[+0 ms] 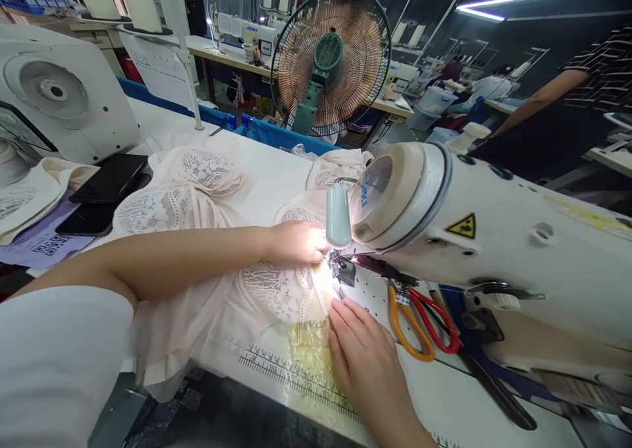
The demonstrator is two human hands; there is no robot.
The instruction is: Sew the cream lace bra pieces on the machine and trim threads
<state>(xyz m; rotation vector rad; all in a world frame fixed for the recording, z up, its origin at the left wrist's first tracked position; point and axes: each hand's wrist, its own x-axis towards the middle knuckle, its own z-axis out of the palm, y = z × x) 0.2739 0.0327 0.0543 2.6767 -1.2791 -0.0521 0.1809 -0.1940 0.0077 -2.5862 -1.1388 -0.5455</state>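
Observation:
Cream lace bra cups [276, 290] lie on the sewing bed, under the needle area [336, 257] of a white sewing machine [494, 224]. My left hand [299, 242] reaches across from the left, its curled fingers gripping the lace fabric close beside the presser foot. Below the needle, my right hand [363, 349] lies with fingers stretched forward, fingertips touching the fabric's right edge. A small shiny metal piece shows at those fingertips; whether it is held cannot be made out. Yellowish clear tape [311, 352] covers part of the table beside my right hand.
Orange-handled scissors [412, 326] and red-handled scissors [439, 323] lie under the machine arm. More lace pieces [158, 207] and two dark phones [108, 184] are at the left. A large fan [330, 59] stands behind the table. A person's arm [543, 102] appears at right.

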